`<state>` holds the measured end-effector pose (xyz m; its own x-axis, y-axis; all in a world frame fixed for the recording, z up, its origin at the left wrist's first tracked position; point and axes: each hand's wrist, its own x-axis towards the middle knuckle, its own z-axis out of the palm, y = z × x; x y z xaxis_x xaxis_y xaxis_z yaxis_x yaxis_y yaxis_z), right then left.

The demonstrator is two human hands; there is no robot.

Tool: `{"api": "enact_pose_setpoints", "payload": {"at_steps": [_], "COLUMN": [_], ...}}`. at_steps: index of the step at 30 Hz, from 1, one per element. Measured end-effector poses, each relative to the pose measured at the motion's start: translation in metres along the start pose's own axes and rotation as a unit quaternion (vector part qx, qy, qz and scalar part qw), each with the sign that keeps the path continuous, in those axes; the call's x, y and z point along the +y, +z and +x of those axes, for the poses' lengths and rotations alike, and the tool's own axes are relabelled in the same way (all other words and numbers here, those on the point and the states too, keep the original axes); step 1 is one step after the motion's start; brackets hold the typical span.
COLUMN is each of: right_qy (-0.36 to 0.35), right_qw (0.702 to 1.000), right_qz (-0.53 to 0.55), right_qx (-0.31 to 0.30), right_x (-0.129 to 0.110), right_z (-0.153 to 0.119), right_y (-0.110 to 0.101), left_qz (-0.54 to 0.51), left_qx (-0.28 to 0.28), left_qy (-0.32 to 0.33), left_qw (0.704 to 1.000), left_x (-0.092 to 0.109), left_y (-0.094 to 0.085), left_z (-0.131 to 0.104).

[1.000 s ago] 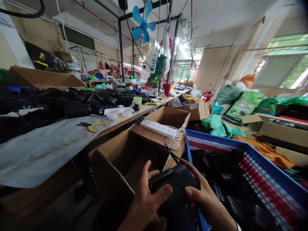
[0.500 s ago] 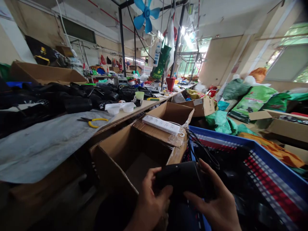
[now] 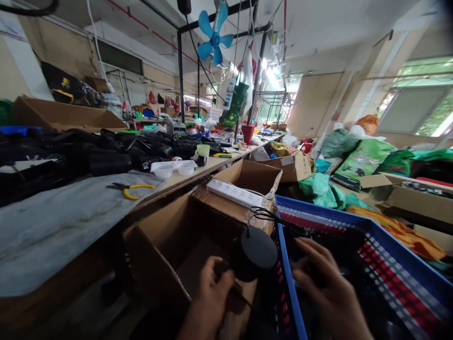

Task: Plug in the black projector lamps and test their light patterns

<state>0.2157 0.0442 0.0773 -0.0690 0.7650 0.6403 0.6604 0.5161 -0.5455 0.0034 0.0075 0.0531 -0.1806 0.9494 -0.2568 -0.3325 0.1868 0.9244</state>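
Note:
My left hand (image 3: pixel 215 288) is closed on a black cylinder (image 3: pixel 258 250), which looks like a speaker body. Its flat round end faces right and up, and thin black cables (image 3: pixel 264 215) run from near that end over the basket rim. Below the cylinder is the open cardboard box (image 3: pixel 148 255). My right hand (image 3: pixel 325 283) is apart from the cylinder, over the blue plastic basket (image 3: pixel 292 302), with thumb and fingers spread and a little blurred. Dark items lie in the basket; their kind is too dim to make out.
A white power strip (image 3: pixel 235 192) lies on cardboard beyond the box. On the bench at left are yellow-handled pliers (image 3: pixel 130 189), clear plastic cups (image 3: pixel 173 167) and a heap of black items (image 3: pixel 109 163). Green bags (image 3: pixel 366 160) are piled at right.
My right hand has let go of the cylinder and moved right over the basket. The cylinder, in my left hand, has turned so its round end shows. The view has shifted slightly.

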Motion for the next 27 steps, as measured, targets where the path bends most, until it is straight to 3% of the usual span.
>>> {"api": "enact_pose_setpoints", "payload": {"at_steps": [2, 4, 8, 10, 16, 19, 23, 27], "right_qy": [0.059, 0.066, -0.039, -0.063, 0.015, 0.035, 0.034, 0.019], "right_qw": [0.996, 0.994, 0.984, 0.973, 0.993, 0.993, 0.986, 0.979], "right_qz": [-0.011, -0.05, -0.142, -0.171, -0.061, -0.068, -0.121, -0.152], "right_qx": [0.061, 0.066, -0.104, -0.143, -0.097, -0.093, -0.11, -0.137], "right_x": [0.012, 0.029, 0.062, 0.073, 0.085, 0.087, 0.09, 0.088], "right_z": [0.004, 0.006, 0.018, 0.037, 0.143, 0.191, 0.222, 0.233], "right_y": [-0.011, -0.013, 0.011, 0.03, 0.088, 0.123, 0.162, 0.178], "left_qz": [-0.015, -0.036, -0.053, -0.039, -0.04, -0.047, -0.056, -0.06], "left_qx": [-0.001, -0.025, -0.016, -0.03, -0.014, -0.013, -0.007, -0.007], "left_qy": [0.029, 0.045, 0.052, 0.051, 0.048, 0.028, -0.004, -0.014], "left_qw": [0.999, 0.998, 0.997, 0.998, 0.998, 0.998, 0.998, 0.998], "left_x": [0.02, 0.039, 0.066, 0.071, 0.071, 0.067, 0.058, 0.055], "left_y": [-0.018, -0.035, -0.053, -0.058, -0.069, -0.071, -0.072, -0.073], "left_z": [0.009, 0.014, 0.017, 0.021, 0.062, 0.086, 0.103, 0.107]}}
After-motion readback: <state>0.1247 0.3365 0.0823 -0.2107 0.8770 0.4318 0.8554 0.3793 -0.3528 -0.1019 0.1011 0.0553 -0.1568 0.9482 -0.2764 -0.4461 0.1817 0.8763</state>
